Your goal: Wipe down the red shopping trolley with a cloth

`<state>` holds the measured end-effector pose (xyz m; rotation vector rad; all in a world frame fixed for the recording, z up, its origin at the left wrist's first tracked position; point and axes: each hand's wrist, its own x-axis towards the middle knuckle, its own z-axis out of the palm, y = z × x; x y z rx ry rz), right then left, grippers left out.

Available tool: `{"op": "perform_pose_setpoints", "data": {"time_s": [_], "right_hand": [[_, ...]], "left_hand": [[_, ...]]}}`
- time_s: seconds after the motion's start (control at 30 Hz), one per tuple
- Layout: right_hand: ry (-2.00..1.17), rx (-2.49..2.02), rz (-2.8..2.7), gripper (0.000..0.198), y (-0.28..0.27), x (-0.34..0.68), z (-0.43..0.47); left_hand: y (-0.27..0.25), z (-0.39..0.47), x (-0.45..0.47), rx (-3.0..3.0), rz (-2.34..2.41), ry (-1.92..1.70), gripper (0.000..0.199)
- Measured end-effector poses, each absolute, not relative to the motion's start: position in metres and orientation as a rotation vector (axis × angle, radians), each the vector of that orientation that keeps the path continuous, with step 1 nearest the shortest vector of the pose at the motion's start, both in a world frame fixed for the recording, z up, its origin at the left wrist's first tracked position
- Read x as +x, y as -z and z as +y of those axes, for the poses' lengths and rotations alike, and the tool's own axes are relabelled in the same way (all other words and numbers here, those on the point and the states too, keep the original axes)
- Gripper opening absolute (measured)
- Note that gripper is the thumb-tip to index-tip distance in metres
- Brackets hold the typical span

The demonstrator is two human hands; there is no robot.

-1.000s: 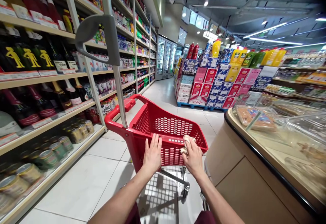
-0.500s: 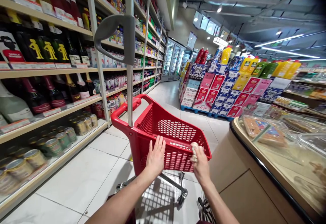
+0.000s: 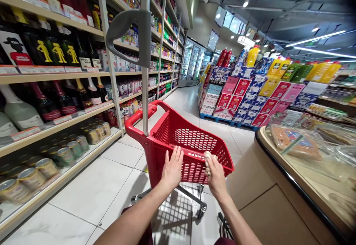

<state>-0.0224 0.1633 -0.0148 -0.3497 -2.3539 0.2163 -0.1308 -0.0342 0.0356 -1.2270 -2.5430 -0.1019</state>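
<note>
A red plastic shopping cart (image 3: 194, 133) on wheels stands sideways in front of me, its basket wall full of holes. My left hand (image 3: 172, 167) lies flat against the near side, fingers stretched out and empty. Closed around a crumpled whitish cloth (image 3: 207, 163), my right hand (image 3: 216, 174) is at the same wall, farther right. Whether the cloth touches the red plastic I cannot tell. From the cart's left end rises a metal pole (image 3: 145, 100) with a grey loop handle (image 3: 129, 37).
Shelves of bottles and cans (image 3: 55, 74) line the left side. On the right stands a counter (image 3: 267, 152) with clear-wrapped food (image 3: 294, 141). Stacked drink cartons (image 3: 236, 96) sit on a blue pallet (image 3: 214, 118) ahead. White floor tiles (image 3: 91, 182) run between them.
My right hand has moved left along the cart's near wall with the cloth. My left hand stays flat on the wall. The view has shifted slightly.
</note>
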Motion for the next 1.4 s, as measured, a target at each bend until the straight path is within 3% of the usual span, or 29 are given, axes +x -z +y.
{"op": "perform_pose_setpoints", "data": {"time_s": [0.13,0.33,0.53,0.7,0.9,1.07,1.27,1.4], "right_hand": [[-0.198,-0.702,-2.236,0.060,0.015,-0.018,0.174],[-0.190,-0.355,-2.332,0.061,0.014,-0.036,0.154],[-0.193,-0.794,-2.232,0.056,0.013,-0.020,0.172],[-0.243,-0.405,-2.331,0.063,0.014,-0.031,0.151],[-0.289,-0.772,-2.160,0.063,0.018,-0.023,0.157],[-0.265,-0.404,-2.268,0.067,0.018,-0.032,0.140],[-0.216,-0.779,-2.156,0.062,0.018,-0.027,0.152],[-0.190,-0.450,-2.312,0.062,0.014,-0.039,0.129]], "left_hand": [[-0.037,-0.036,-0.131,-1.250,-2.532,0.087,0.065],[-0.034,-0.037,-0.133,-1.224,-2.505,0.049,0.064],[-0.038,-0.038,-0.130,-1.238,-2.528,0.039,0.065],[-0.039,-0.038,-0.130,-1.221,-2.519,0.043,0.065],[-0.038,-0.038,-0.129,-1.191,-2.514,-0.001,0.064],[-0.035,-0.038,-0.131,-1.181,-2.475,-0.006,0.066],[-0.036,-0.037,-0.130,-1.176,-2.479,-0.011,0.067],[-0.037,-0.036,-0.130,-1.168,-2.483,-0.012,0.068]]}}
